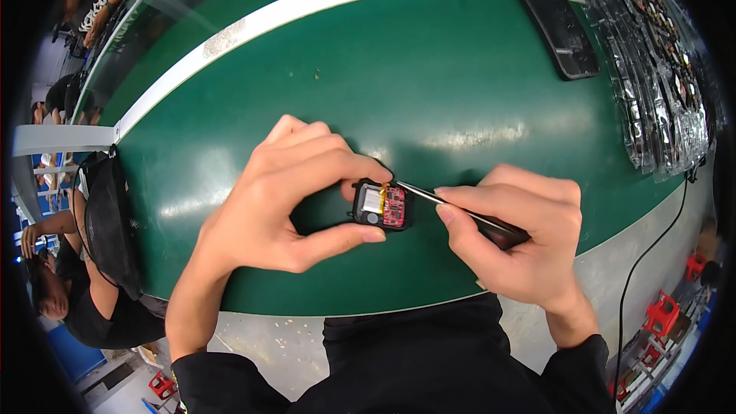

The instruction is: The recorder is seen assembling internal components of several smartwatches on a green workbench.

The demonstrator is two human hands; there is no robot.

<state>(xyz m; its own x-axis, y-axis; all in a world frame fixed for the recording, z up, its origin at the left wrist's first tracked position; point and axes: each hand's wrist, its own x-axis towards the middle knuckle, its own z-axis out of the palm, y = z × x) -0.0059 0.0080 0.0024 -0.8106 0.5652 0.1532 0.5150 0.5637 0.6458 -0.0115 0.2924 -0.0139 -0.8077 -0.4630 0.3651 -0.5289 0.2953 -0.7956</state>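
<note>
Between the thumb and fingers of my left hand [284, 192] is a small black square device with its inside exposed, much like an opened smartwatch case [356, 215]. A red circuit board [395, 207] fills its right side, and a silver battery [372, 201] with yellow tape lies to the left. My right hand [521, 238] grips metal tweezers [423, 194] like a pen. Their tips reach the upper right corner of the device, close to my left index fingertip. Whether the tips touch a part is too small to tell.
On the green table [307, 92], a long black tray [548, 19] lies at the far right. Beside it are stacked clear plastic trays [652, 84] of small parts. A black mesh bag [111, 222] hangs at the left edge, near another seated person [92, 291]. A cable [652, 253] runs down at right.
</note>
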